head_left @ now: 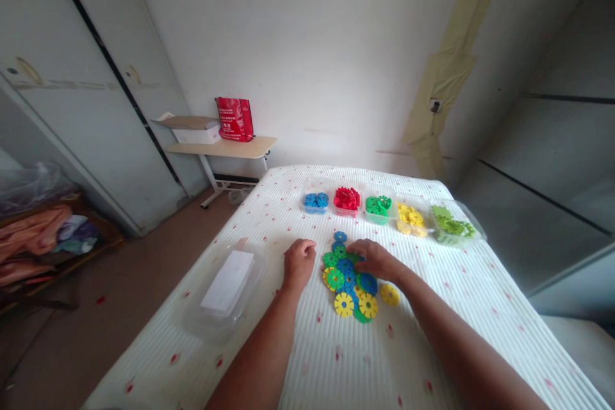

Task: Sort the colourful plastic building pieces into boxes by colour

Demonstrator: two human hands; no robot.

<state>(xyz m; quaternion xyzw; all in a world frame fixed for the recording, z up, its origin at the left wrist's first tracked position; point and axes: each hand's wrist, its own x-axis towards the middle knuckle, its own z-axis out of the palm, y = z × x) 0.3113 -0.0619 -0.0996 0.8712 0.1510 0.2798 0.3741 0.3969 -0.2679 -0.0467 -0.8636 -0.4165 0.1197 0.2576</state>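
A loose pile of notched plastic discs (346,280), blue, green and yellow, lies on the table in front of me. To its left, my left hand (300,261) is closed, its fingers curled inward. Whatever it may hold is hidden. My right hand (375,259) reaches over the pile's upper right side, thumb and fingers apart, fingertips at the green and blue discs. One yellow disc (389,294) lies just right of the pile, below my right wrist. A single blue disc (340,237) sits at the pile's far end.
Across the back stand clear tubs of blue discs (316,202), red pieces (346,201), green discs (378,207), yellow discs (410,218) and light green pieces (451,224). A clear lidded box (196,323) with a white slab lies left. A side table (240,148) holds a red bag (234,120).
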